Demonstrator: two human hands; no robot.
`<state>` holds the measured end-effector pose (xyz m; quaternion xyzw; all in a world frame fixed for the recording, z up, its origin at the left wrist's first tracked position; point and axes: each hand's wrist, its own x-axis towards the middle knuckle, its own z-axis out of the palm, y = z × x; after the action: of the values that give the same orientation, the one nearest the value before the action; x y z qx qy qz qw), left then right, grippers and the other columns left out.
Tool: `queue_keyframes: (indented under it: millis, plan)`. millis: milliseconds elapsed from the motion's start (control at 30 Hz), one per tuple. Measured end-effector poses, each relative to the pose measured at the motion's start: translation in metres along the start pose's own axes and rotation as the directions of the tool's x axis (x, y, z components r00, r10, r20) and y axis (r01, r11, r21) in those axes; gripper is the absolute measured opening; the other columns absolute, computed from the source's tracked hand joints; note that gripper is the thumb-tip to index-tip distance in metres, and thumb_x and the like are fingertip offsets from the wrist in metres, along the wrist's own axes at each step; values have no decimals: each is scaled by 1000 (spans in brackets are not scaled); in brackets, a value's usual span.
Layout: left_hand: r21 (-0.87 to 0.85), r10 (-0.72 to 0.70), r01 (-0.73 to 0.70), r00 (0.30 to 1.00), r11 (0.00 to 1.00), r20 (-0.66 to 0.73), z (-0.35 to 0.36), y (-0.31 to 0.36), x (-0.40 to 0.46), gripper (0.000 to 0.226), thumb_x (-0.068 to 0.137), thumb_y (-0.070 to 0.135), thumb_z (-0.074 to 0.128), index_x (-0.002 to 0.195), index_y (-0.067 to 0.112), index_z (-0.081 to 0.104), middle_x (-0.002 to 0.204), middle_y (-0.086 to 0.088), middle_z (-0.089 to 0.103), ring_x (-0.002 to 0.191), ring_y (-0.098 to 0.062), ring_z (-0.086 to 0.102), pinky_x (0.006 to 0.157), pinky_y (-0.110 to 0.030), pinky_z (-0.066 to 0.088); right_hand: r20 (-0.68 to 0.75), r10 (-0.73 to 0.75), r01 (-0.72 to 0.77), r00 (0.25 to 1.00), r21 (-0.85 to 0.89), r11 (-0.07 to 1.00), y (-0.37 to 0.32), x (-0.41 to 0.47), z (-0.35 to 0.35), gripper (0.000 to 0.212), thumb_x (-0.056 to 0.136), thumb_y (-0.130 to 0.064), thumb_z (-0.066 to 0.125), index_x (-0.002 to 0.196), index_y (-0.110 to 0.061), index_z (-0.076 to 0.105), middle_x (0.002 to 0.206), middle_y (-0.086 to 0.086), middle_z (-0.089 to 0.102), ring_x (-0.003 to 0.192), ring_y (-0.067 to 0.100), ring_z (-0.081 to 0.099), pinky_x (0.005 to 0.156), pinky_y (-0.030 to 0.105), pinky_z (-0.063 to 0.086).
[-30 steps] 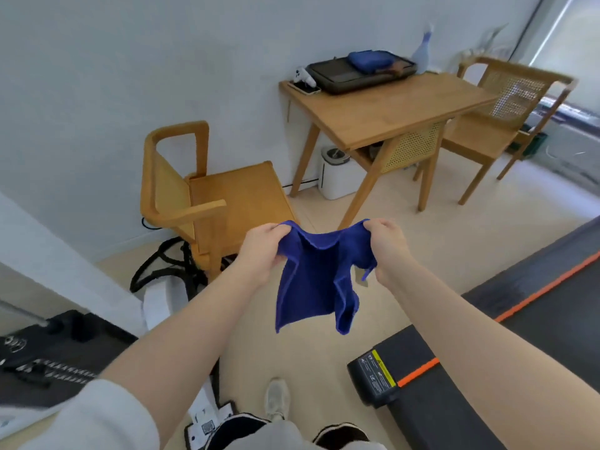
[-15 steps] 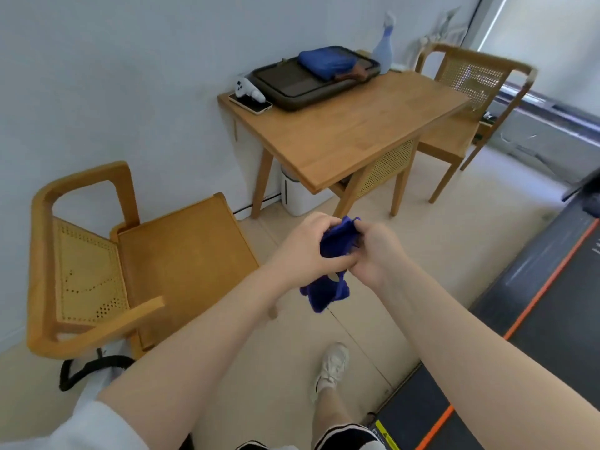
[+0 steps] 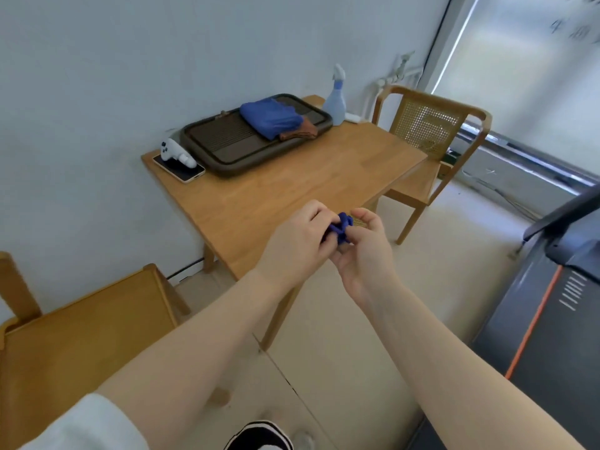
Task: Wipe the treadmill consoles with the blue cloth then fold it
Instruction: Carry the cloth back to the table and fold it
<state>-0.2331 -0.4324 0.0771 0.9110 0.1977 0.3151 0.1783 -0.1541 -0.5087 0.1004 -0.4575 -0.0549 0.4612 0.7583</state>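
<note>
blue cloth [image 3: 339, 229]: bunched into a small wad between both hands, held in the air just off the near corner of the worktop; only a dark blue crumple shows between the fingers.
left hand [image 3: 297, 238]: fingers curled round the wad from the left, thumb side toward the other hand.
right hand [image 3: 365, 246]: fingers curled in on the wad from the right, the two hands touching around it.
worktop [image 3: 292, 193]: pale wood, set against the wall.
tray [image 3: 224, 147]: dark, at the back of the worktop, with a folded blue towel [image 3: 269, 118] and a brown cloth [image 3: 300, 131] lying in it.
spray bottle [image 3: 336, 99]: upright just beside the tray's right end.
phone [image 3: 180, 170]: flat at the left corner, a white controller [image 3: 177, 152] resting on it.
chairs: one [image 3: 428, 141] beyond the worktop on the right, another [image 3: 81, 339] near left.
treadmill [image 3: 552, 319]: black with an orange stripe, at the right edge.
</note>
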Motion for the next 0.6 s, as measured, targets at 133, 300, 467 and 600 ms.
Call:
queue_keyframes:
  millis: [133,300,467,600]
  plan:
    - [-88,33,-25,995,996,96,14,-34,51,30,84,20,61,111,7,60,109,-4,51,90,-12,52,76,-22,45,24,37,-40,999,132,990,-28,54,-3,23,90,3,37,105,-2,54,91,15,64,86,28,66,78,37,57]
    - [-139,27,-27,1000,990,-5,27,-79,123,16,92,17,50,95,8,62,91,5,53,80,1,44,74,-6,35,134,7,21,991,-210,978,-58,125,-2,29,91,9,39,105,-5,60,99,15,69,92,26,69,80,35,57]
    - [-265,-75,78,997,961,21,28,-107,189,14,94,13,49,95,19,62,81,14,59,74,10,53,67,-8,39,487,-305,529,819,-846,71,-103,213,3,9,84,-14,65,87,-21,69,74,-8,57,74,3,54,70,15,43]
    - [-267,-147,147,989,952,22,21,-127,220,12,95,15,49,89,21,58,69,17,56,67,11,53,60,-6,37,658,-278,678,700,-735,-32,-137,262,4,14,80,-25,70,70,-16,64,87,-16,56,87,0,51,79,14,36]
